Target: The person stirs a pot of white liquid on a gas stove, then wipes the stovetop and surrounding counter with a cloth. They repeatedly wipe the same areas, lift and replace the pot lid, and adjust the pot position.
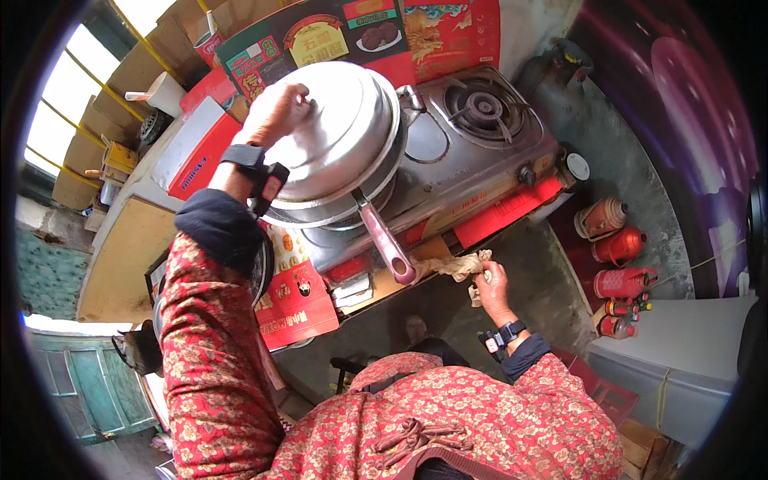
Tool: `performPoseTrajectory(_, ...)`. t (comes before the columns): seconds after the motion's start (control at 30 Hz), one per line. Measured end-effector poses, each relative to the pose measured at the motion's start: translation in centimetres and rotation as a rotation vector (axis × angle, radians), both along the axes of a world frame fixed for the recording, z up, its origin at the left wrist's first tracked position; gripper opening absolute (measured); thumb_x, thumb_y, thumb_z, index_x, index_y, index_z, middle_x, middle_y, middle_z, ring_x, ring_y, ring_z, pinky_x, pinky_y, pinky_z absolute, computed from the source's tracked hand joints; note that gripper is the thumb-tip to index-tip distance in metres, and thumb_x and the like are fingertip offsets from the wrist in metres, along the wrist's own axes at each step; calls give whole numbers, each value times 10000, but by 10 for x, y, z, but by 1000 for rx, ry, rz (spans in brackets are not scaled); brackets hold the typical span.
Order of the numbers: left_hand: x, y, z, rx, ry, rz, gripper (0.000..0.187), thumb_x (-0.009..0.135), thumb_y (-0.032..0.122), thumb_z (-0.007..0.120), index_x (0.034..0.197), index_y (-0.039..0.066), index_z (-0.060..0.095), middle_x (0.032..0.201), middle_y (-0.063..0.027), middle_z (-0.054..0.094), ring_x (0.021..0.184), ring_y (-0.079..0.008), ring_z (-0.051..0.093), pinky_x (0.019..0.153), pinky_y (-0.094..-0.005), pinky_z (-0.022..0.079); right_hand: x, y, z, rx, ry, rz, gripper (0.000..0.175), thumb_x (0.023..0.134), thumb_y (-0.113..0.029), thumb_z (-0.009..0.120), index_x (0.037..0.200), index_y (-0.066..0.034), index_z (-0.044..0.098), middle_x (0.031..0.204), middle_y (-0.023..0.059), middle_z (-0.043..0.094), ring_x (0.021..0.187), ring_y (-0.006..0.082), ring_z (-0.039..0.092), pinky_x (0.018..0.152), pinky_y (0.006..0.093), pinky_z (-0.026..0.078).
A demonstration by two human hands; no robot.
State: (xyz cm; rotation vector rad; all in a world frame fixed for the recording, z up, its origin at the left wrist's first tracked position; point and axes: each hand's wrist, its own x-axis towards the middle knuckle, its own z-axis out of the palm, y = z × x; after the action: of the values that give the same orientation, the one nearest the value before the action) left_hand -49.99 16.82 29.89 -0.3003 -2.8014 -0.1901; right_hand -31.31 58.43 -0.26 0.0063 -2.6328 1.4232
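Observation:
My left hand (pixel 279 114) is closed around the top of a domed metal lid (pixel 342 144), its fingers hiding the knob. The lid lies over a pan on the left side of a two-burner gas stove (pixel 444 180). The pan's reddish handle (pixel 387 243) points toward me, past the stove's front edge. My right hand (pixel 493 288) grips a crumpled beige cloth (pixel 459 266) at the front of the counter, to the right of the handle. Part of the cloth trails left toward the handle's end.
The bare right burner (pixel 483 108) has an iron pot support. Printed cardboard (pixel 318 39) stands behind the stove. A red-and-white box (pixel 195 153) is at the left. Several red thermos flasks (pixel 621 246) stand on the right, near a gas cylinder (pixel 555 63).

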Motion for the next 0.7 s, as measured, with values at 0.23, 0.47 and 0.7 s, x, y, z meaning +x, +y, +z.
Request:
performPoseTrajectory(0.23, -8, -46, 81, 327, 2, 13, 267, 839, 177, 606, 1060, 29, 627, 782, -61, 644, 679, -108, 592, 675, -247, 496, 4, 0, -4, -55, -36, -9, 213, 729, -62, 612, 934, -14, 579, 875, 142, 581, 836, 294, 578, 750, 353, 459)
performPoseTrajectory(0.47, 1, -36, 53, 183, 1, 57, 283, 787, 201, 632, 1018, 39, 650, 814, -128, 655, 708, -189, 644, 689, -287, 507, 4, -13, -7, -70, -58, 22, 247, 712, -53, 630, 951, -22, 574, 892, 152, 579, 854, 330, 572, 758, 390, 462)
performPoseTrajectory(0.7, 8, -8, -6, 34, -36, 43, 193, 775, 172, 643, 939, 70, 646, 815, -129, 637, 762, -278, 641, 701, -358, 502, 8, -13, -8, -21, -56, -4, 241, 715, -48, 629, 947, -21, 572, 903, 154, 579, 853, 325, 573, 755, 388, 467)
